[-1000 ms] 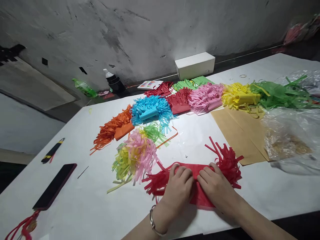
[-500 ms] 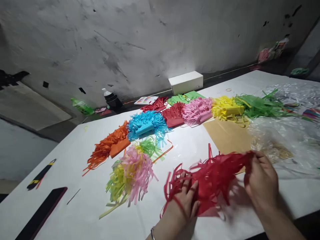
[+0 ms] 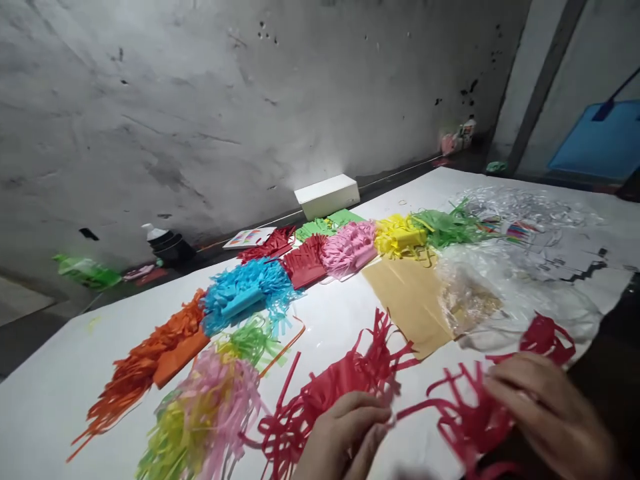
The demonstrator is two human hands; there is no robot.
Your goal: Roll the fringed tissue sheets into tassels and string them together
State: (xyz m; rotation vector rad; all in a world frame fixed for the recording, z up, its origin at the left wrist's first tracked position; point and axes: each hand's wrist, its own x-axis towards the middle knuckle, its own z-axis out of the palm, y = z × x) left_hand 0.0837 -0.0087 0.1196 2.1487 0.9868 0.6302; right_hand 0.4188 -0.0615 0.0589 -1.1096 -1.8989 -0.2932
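While both hands grip it, the red fringed paper [image 3: 350,383] stretches across the worktop [image 3: 60,393]!
Left hand [image 3: 345,433] pinches one end, right hand [image 3: 545,413] clutches the other, near the clear plastic bag [image 3: 500,293].

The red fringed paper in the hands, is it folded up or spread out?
Spread out: the red fringed paper stretches between left hand and right hand, strips fanning loose.

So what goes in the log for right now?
left hand: holds red fringed paper | right hand: holds its other end | surface: white table
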